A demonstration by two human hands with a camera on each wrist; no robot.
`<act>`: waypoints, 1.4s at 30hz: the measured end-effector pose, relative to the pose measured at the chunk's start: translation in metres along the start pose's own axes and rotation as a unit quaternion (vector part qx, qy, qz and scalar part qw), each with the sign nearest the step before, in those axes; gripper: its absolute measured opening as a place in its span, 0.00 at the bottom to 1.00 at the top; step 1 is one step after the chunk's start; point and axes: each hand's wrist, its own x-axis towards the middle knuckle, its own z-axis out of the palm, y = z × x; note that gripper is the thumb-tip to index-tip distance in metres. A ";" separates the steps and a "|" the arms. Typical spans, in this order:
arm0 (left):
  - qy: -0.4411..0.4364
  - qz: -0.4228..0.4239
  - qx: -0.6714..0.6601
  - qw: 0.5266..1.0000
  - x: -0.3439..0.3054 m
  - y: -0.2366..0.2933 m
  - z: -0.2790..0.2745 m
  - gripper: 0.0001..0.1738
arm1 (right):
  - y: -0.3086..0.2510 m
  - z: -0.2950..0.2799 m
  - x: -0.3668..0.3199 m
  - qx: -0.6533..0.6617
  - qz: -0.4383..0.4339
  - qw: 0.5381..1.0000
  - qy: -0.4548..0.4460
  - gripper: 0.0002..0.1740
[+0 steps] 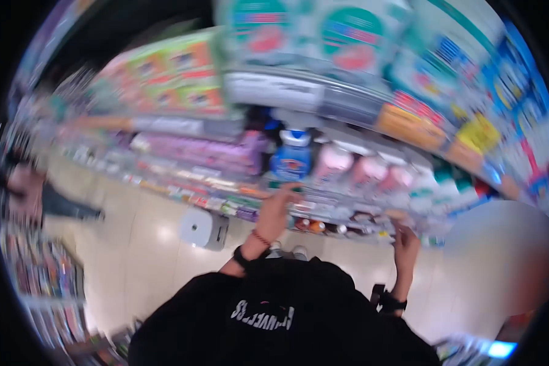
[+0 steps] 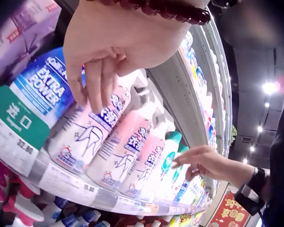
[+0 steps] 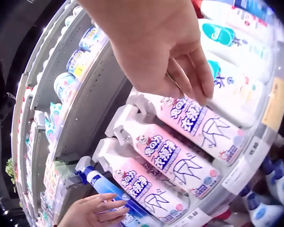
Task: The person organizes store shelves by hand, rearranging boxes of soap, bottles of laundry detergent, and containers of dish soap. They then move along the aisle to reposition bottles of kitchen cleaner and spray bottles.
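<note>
In the head view the left hand point(image 1: 274, 215) is held before the shelf, close to a blue bottle point(image 1: 291, 161) and pink-and-white bottles point(image 1: 333, 165). Seen from the left wrist, the fingers of the left hand point(image 2: 120, 47) hang loosely in front of the first pink-and-white bottle point(image 2: 85, 135), beside the blue one point(image 2: 43, 92); contact cannot be told. The right hand point(image 1: 406, 245) is farther right along the shelf. Its fingers, bent and relaxed, hover by a pink-and-white bottle point(image 3: 201, 125) and a white bottle point(image 3: 236, 94) in the right wrist view. Neither hand visibly grips anything.
Price labels point(image 2: 66, 184) line the shelf edge, with more bottles below. Packs point(image 1: 262, 30) fill the shelf above. A white box-shaped object point(image 1: 202, 228) stands on the floor at left. Another person point(image 1: 27, 192) is at far left; a blurred shape point(image 1: 506, 259) covers the right.
</note>
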 end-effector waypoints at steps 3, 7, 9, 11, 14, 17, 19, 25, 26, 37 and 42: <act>-0.008 0.051 0.009 0.999 0.006 -0.014 0.010 0.38 | 0.010 -0.013 -0.027 -0.002 0.132 0.989 -0.074 0.14; -0.048 -0.010 -0.003 0.999 -0.005 -0.013 0.000 0.20 | -0.022 0.003 -0.016 -0.054 0.063 0.975 -0.206 0.20; -0.102 -0.040 -0.048 0.993 -0.005 -0.027 0.003 0.15 | -0.027 0.015 -0.024 -0.039 0.066 0.975 -0.210 0.19; -0.141 -0.076 -0.089 0.983 -0.004 -0.036 0.011 0.14 | -0.022 0.012 -0.030 -0.041 0.076 0.974 -0.209 0.19; -0.188 -0.074 -0.065 0.977 0.002 -0.025 0.026 0.15 | -0.013 0.009 -0.040 -0.049 0.114 0.968 -0.217 0.21; -0.220 -0.090 -0.091 0.967 0.007 -0.003 0.043 0.18 | 0.013 -0.003 -0.044 -0.074 0.147 0.963 -0.215 0.21; -0.236 -0.106 -0.131 0.957 0.013 0.016 0.062 0.22 | 0.024 -0.016 -0.036 -0.052 0.132 0.968 -0.207 0.19; -0.171 0.021 -0.156 0.973 0.031 0.081 0.150 0.27 | 0.040 -0.067 0.026 0.027 -0.016 0.999 -0.025 0.12; -0.144 0.054 -0.151 0.976 0.039 0.093 0.168 0.27 | 0.037 -0.080 0.040 0.061 -0.065 0.995 0.045 0.10; 0.135 0.235 0.139 0.952 0.113 0.155 0.297 0.29 | 0.002 -0.160 0.138 -0.006 -0.379 0.919 0.108 0.18; 0.194 0.230 0.171 0.938 0.134 0.148 0.320 0.29 | 0.018 -0.135 0.165 -0.060 -0.349 0.928 0.119 0.17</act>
